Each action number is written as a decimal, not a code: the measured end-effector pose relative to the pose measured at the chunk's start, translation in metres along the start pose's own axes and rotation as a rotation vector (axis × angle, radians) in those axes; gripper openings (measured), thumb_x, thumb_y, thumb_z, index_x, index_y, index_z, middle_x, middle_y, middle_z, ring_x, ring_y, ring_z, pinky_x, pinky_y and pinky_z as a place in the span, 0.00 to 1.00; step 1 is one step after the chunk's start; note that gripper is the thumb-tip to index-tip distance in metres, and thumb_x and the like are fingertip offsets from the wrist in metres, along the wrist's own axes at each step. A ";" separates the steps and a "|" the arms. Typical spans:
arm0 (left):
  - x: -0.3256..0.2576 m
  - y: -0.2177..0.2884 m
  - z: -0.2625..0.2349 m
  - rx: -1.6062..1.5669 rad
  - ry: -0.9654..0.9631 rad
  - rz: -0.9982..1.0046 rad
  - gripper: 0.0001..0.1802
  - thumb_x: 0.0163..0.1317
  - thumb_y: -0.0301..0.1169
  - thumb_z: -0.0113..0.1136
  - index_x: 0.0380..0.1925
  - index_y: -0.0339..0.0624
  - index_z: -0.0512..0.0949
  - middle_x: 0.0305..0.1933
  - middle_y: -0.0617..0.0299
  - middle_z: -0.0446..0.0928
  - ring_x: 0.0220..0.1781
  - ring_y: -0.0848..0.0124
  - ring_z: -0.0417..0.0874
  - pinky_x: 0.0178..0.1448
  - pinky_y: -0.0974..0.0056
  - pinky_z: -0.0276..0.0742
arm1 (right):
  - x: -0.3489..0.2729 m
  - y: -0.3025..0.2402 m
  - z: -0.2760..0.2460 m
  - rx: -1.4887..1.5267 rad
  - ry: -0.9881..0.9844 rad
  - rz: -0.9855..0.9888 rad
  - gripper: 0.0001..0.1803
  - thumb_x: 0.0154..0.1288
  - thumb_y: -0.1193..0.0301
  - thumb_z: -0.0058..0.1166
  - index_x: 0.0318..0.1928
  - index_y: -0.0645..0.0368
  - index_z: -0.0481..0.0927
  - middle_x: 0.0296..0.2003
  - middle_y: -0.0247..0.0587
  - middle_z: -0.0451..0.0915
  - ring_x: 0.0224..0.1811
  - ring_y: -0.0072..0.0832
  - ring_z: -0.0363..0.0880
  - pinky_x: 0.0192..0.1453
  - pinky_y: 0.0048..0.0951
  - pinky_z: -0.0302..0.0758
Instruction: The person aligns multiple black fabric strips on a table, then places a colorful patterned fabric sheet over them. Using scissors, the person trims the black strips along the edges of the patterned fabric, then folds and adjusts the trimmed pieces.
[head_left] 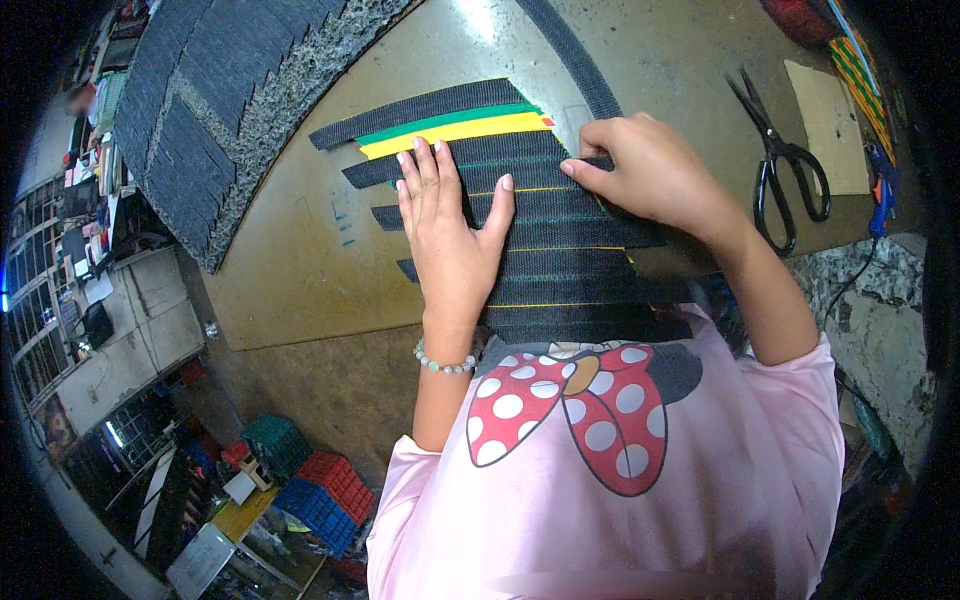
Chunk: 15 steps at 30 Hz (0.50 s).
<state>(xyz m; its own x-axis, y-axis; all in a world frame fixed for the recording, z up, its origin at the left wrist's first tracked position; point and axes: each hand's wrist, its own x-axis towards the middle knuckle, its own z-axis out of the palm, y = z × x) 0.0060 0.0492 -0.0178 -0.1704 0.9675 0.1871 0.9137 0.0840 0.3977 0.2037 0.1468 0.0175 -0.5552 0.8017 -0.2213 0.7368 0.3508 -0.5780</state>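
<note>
Black ribbed webbing strips (560,265) lie side by side on the table, their ends staggered at the left. Thin yellow and green lines run between them. Toward the far end, a green strip (450,123) and a yellow strip (470,134) show beside the farthest black strip (430,112). My left hand (445,220) rests flat on the strips, fingers and thumb extended, a beaded bracelet at its wrist. At the right edge, my right hand (650,170) is closed, thumb and fingers pinching a black webbing strip (598,163). Its curled fingers are partly hidden.
A loose black strap (575,55) runs from the far edge to my right hand. Black-handled scissors (775,165) and a piece of cardboard (828,125) lie at right. A large stack of dark strips (225,80) covers the far left. Plastic crates (330,490) stand on the floor.
</note>
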 end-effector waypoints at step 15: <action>-0.027 0.044 0.001 -0.042 -0.254 0.397 0.30 0.68 0.45 0.55 0.68 0.50 0.68 0.76 0.55 0.59 0.78 0.49 0.55 0.78 0.42 0.47 | 0.100 0.022 -0.024 -0.322 0.621 -0.056 0.20 0.63 0.57 0.61 0.40 0.65 0.83 0.42 0.58 0.82 0.50 0.49 0.81 0.55 0.46 0.75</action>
<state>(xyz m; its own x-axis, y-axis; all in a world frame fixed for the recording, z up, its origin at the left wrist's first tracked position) 0.0517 0.0269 -0.0065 0.2895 0.9510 0.1088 0.8734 -0.3089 0.3765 0.1736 0.2461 0.0021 -0.3435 0.8726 0.3473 0.8445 0.4488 -0.2923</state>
